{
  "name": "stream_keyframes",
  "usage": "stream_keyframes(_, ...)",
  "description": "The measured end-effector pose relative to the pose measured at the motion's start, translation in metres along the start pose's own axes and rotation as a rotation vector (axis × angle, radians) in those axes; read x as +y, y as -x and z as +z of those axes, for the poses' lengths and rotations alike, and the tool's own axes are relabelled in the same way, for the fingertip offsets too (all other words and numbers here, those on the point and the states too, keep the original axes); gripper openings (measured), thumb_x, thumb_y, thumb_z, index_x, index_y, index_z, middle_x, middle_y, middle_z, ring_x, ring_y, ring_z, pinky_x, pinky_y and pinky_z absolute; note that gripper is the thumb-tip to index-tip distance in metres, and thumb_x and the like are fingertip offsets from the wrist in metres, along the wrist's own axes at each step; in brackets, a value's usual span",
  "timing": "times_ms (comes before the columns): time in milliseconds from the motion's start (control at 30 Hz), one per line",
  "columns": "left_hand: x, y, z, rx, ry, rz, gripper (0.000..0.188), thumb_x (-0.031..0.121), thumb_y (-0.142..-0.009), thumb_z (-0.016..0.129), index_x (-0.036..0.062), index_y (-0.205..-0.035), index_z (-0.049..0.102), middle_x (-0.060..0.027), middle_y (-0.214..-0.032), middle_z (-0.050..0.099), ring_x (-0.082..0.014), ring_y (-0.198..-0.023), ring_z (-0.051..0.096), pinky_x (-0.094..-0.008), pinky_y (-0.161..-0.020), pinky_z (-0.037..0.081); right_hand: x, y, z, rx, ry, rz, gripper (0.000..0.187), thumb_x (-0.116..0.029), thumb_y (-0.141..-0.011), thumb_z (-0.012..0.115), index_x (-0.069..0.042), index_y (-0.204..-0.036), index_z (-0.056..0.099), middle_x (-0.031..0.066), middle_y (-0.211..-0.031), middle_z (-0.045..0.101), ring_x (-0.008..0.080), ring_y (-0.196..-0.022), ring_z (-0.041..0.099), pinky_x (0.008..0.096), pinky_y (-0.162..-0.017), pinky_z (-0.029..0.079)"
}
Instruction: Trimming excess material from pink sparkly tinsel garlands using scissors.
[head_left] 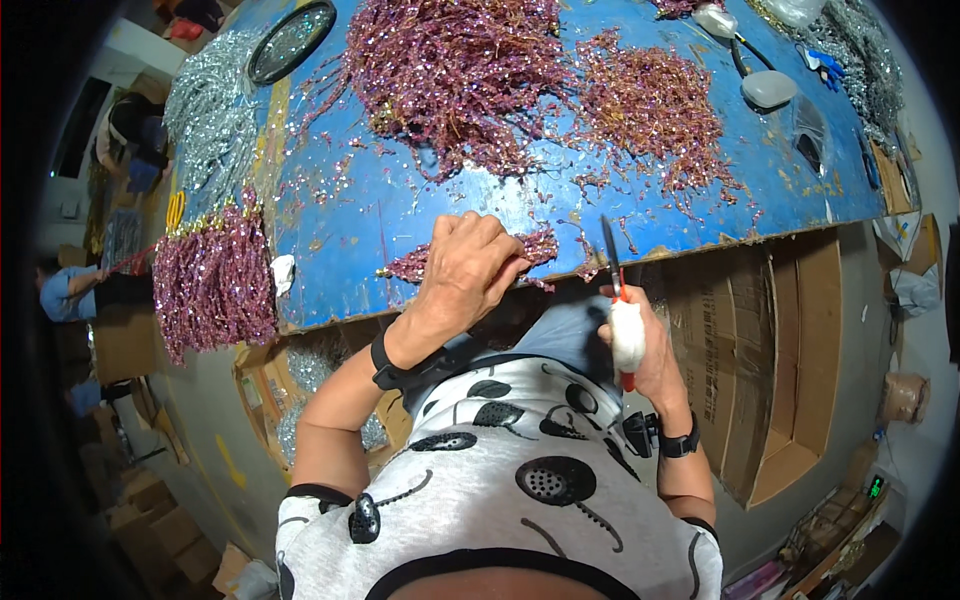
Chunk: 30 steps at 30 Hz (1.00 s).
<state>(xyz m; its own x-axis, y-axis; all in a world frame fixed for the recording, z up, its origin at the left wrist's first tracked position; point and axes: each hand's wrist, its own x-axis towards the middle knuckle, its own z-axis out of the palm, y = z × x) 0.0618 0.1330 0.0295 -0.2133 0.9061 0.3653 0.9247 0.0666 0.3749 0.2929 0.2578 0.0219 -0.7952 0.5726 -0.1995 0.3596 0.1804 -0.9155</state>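
My left hand (463, 265) is closed over a short bundle of pink tinsel strands (541, 246) lying near the table's front edge. The bundle's ends stick out on both sides of the fist; its middle is hidden under my fingers. In my right hand (657, 350) is a pair of scissors (611, 248) with red handles, wrapped in white padding. Their dark blades point away from me, to the right of the bundle and apart from it. I cannot make out how far the blades are spread.
Beyond my hands lie a large heap of pink tinsel (455, 75) and a smaller pile of clippings (655, 115) on the blue table (330, 240). Finished-looking pink tassels (213, 280) hang over the left edge. Silver tinsel (215, 105) and a black round tray (291, 42) sit at far left.
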Motion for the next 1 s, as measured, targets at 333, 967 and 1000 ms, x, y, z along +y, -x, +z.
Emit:
stream_keyframes(333,-0.002,0.008,0.008,0.207,0.197,-0.116,0.012,0.014,-0.079,0.075,0.0107,-0.084,0.065,0.0004,-0.081,0.063,-0.0188,-0.079,0.055,-0.0351,-0.076,0.034,-0.01,0.009,0.005,-0.355,0.141,0.013,0.07,-0.011,-0.075,0.079,-0.008,-0.134,0.041,0.0185,-0.096,0.067,0.0403,-0.09,0.065,0.0439,-0.074,0.05)
stream_keyframes(967,0.004,0.011,-0.01,0.0,0.255,0.125,0.014,0.02,-0.079,0.075,0.0096,-0.084,0.067,-0.0034,-0.083,0.06,-0.021,-0.084,0.057,-0.0378,-0.081,0.037,0.012,0.01,0.01,-0.132,-0.068,0.05,0.039,-0.005,-0.084,0.063,-0.005,-0.121,0.05,0.017,-0.087,0.069,0.0312,-0.085,0.07,0.0387,-0.073,0.053)
stream_keyframes(1000,0.001,0.01,-0.011,0.024,0.276,0.128,0.014,0.02,-0.08,0.075,0.0092,-0.085,0.067,-0.0043,-0.084,0.061,-0.0221,-0.084,0.057,-0.038,-0.08,0.037,0.008,0.011,0.007,-0.135,-0.069,0.051,0.039,-0.005,-0.084,0.063,-0.005,-0.121,0.05,0.017,-0.087,0.069,0.0312,-0.085,0.07,0.0387,-0.073,0.053)
